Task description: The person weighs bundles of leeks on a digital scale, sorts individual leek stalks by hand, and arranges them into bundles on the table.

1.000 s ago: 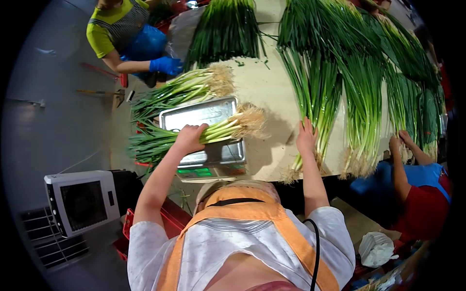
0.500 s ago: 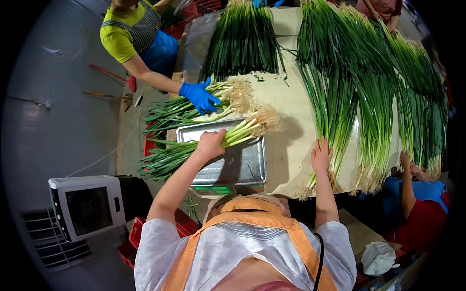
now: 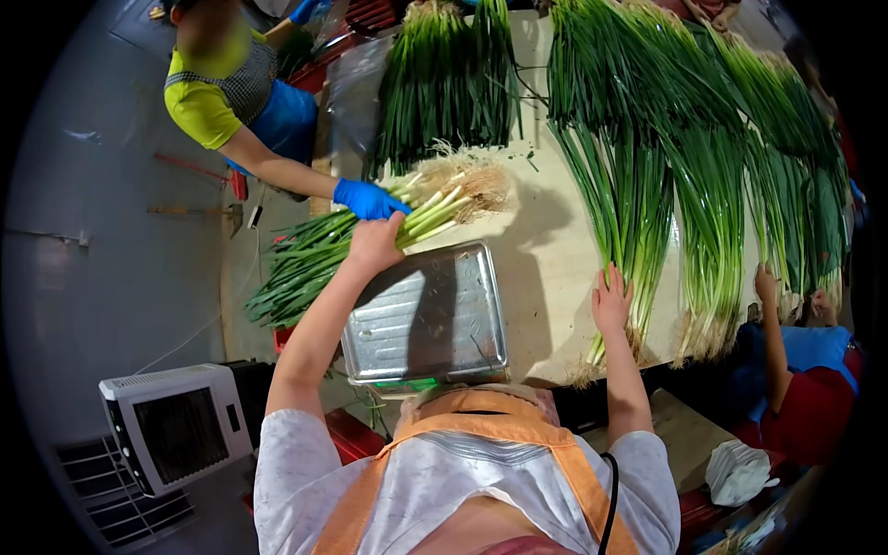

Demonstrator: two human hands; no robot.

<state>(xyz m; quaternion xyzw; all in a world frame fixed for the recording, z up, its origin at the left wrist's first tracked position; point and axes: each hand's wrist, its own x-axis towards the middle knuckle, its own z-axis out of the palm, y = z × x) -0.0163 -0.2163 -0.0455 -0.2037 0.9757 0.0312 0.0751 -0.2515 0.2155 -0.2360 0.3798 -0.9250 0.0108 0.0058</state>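
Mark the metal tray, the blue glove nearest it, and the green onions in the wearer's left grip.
Metal tray (image 3: 425, 319): head view, on its bare ribbed floor.
Blue glove (image 3: 363, 198): head view, on the back of it.
Green onions (image 3: 432, 220): head view, on the pale stalks.

We find passage over the counter (image 3: 560, 310) between scale tray (image 3: 444, 324) and right hand (image 3: 612, 301); green onions (image 3: 324, 248) obstruct the tray's far side.
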